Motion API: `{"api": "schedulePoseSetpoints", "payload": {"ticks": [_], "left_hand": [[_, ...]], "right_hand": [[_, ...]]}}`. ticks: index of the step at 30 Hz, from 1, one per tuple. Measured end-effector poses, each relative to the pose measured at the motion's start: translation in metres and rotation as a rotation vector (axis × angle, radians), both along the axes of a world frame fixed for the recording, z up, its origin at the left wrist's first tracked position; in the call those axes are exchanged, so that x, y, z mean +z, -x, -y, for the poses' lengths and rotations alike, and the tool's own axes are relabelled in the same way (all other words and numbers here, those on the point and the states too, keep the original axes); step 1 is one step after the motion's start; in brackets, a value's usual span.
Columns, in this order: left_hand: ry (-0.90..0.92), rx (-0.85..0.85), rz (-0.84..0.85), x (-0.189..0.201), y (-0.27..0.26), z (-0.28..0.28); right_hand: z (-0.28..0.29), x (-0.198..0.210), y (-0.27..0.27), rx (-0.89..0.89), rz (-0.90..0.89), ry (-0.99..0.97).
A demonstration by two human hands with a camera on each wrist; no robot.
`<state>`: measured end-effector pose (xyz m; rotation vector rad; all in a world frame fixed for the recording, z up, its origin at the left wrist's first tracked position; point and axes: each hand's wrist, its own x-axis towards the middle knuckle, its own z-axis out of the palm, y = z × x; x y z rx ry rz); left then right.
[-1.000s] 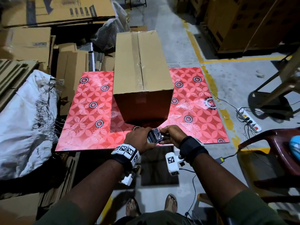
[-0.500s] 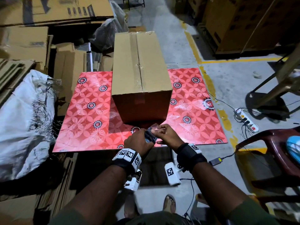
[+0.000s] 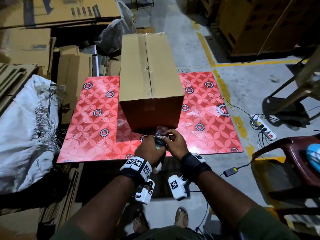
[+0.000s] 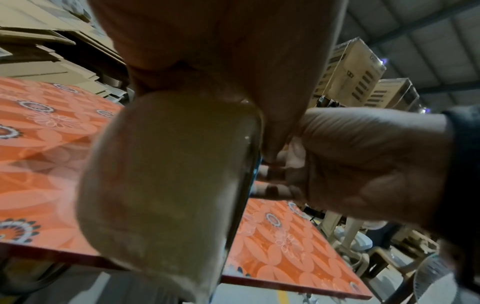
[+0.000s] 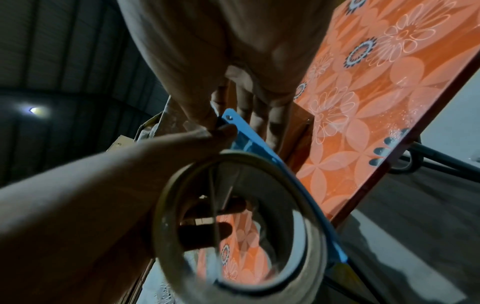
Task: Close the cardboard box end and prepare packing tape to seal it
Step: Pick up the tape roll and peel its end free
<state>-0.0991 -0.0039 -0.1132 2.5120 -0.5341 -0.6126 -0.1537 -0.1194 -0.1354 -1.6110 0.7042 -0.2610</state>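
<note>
A long cardboard box [image 3: 150, 75] lies on the red floral table [image 3: 93, 129]. Its near end is closed and in shadow, and a tape strip runs along its top seam. Just in front of that end, my left hand [image 3: 155, 144] grips a blue tape dispenser [image 5: 259, 144] carrying a roll of clear packing tape [image 5: 239, 226]. The roll fills the left wrist view [image 4: 166, 185]. My right hand [image 3: 168, 135] pinches the tape's loose end [image 3: 161, 131] at the dispenser's front. The two hands touch.
A white sack [image 3: 26, 127] and stacks of flattened cardboard [image 3: 74, 75] crowd the left. On the floor to the right are a power strip [image 3: 263, 126], cables and an adapter [image 3: 231, 171]. A maroon plastic chair [image 3: 285, 161] stands at right.
Both hands have moved forward with the dispenser, from the table's near edge up to the box's near end. The right hand's fingers have shifted to the dispenser's front.
</note>
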Motion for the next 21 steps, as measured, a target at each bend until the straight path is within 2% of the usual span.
{"api": "schedulePoseSetpoints", "payload": {"ticks": [4,7,9,12,21], "left_hand": [[0.093,-0.094,-0.126,0.0,-0.013,-0.002],[0.137,-0.031,-0.172,0.005,-0.023,-0.009],[0.168,-0.006,-0.107,0.008,-0.028,-0.011],[0.358,0.106,-0.085,0.01,-0.034,-0.009],[0.641,0.268,-0.329,0.006,-0.025,-0.003]], "right_hand": [[0.006,0.0,-0.001,-0.013,0.045,0.026],[0.013,0.001,0.001,0.019,0.057,-0.085],[0.016,0.004,0.002,0.079,0.063,-0.164],[0.018,0.009,0.004,0.16,0.068,-0.223],[0.02,0.009,0.007,0.239,0.052,-0.291]]}}
